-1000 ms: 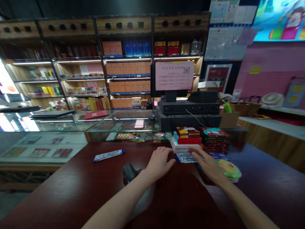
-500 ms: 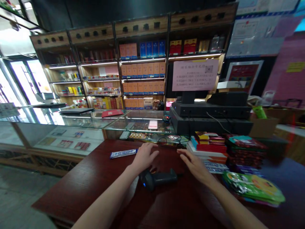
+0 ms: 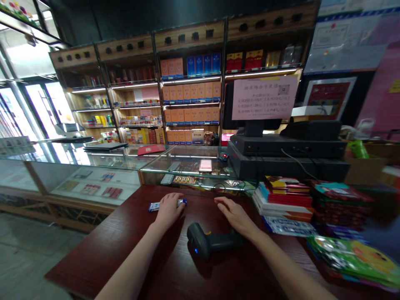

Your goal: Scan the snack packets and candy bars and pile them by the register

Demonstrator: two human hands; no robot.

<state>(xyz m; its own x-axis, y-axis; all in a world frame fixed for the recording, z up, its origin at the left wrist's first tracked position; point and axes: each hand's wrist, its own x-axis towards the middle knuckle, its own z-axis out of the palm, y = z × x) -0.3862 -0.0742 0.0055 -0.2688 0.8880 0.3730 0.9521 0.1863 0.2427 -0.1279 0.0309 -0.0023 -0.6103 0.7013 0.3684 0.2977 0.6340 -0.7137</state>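
Note:
My left hand [image 3: 168,209] lies across the middle of a blue and white wrapped bar [image 3: 153,206] on the dark red wooden counter [image 3: 125,246]. Its fingers are together and curved down over the bar, whose two ends stick out on either side. My right hand [image 3: 235,216] rests flat and open on the counter, holding nothing. Just in front of it, between my forearms, lies a black handheld barcode scanner [image 3: 208,243] with a small blue light.
Stacks of packaged goods [image 3: 284,200] and green packets [image 3: 350,256] sit at the right of the counter. A black till with a paper notice [image 3: 281,146] stands behind them. A glass display case [image 3: 103,166] and lit shelves [image 3: 187,96] are beyond.
Both hands have moved left, away from the stacks of packets. My left hand reached the blue and white bar and came down on it. My view also swung left.

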